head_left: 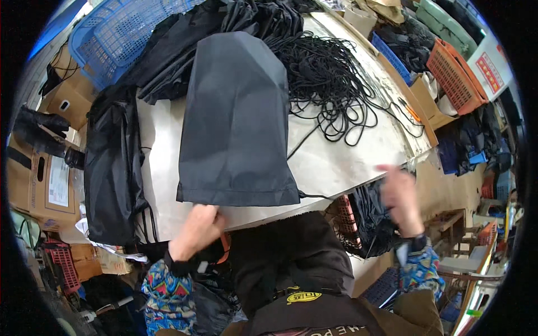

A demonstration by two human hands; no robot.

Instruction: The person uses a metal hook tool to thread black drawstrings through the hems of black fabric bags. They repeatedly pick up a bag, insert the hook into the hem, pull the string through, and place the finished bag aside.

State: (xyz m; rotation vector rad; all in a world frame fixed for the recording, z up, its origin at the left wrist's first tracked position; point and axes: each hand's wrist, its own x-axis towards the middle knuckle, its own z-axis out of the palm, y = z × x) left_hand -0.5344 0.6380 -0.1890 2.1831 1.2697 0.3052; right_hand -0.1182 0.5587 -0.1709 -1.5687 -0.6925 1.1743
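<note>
A black fabric drawstring bag (235, 123) lies flat on the pale tabletop, its hemmed opening toward me. At the left part of that hem, my left hand (199, 228) is closed, with its fingertips at the fabric edge and partly hidden. A black cord (315, 196) comes out of the hem's right corner and runs right past the table edge. My right hand (400, 199) is raised off to the right, beyond the table's front edge. One finger points left, but motion smears the hand, and whether it holds anything is unclear.
Tangled black cords (322, 73) heap behind the bag, beside piled black fabric (179, 50). A stack of black bags (115, 162) lies at the left edge. Orange-handled snips (412, 112) rest at the right. A blue basket (117, 42) and cardboard boxes (42, 187) stand around the table.
</note>
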